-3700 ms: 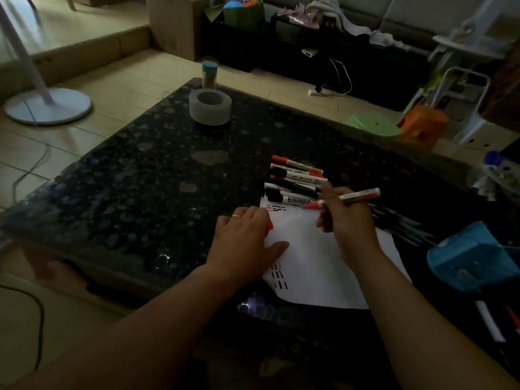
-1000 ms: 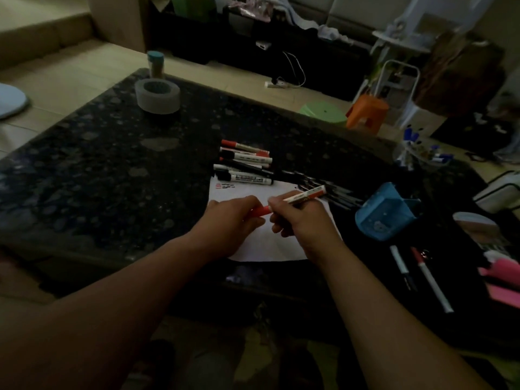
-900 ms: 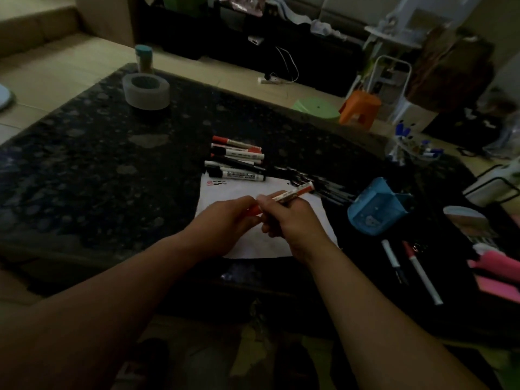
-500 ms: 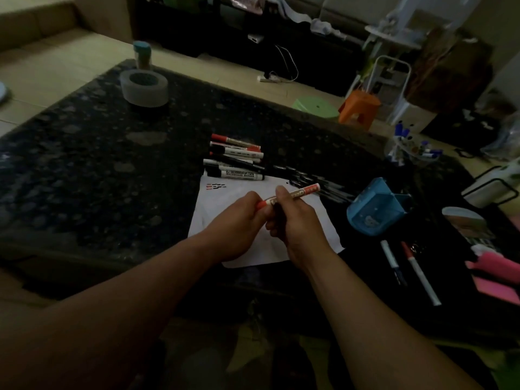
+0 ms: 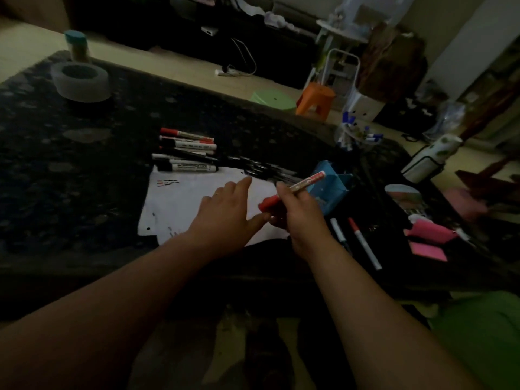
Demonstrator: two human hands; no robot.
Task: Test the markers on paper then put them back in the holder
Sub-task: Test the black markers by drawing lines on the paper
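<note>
My right hand grips a red marker, its red cap on and pointing left, held above the right edge of the white paper. My left hand lies flat on the paper with straight fingers, just left of the marker. Small red and black test strokes mark the paper's far left corner. Several red and black markers lie in a row beyond the paper. The blue holder lies tipped just right of my right hand. Two more markers lie on the table right of my right wrist.
A tape roll and a small jar stand at the dark table's far left. A clear cup of blue pens, a round tin and pink items sit on the right. An orange stool stands on the floor beyond.
My left hand has let go of the marker's cap end and now lies flat on the paper. The cap is on the marker. My right hand has moved the marker slightly right.
</note>
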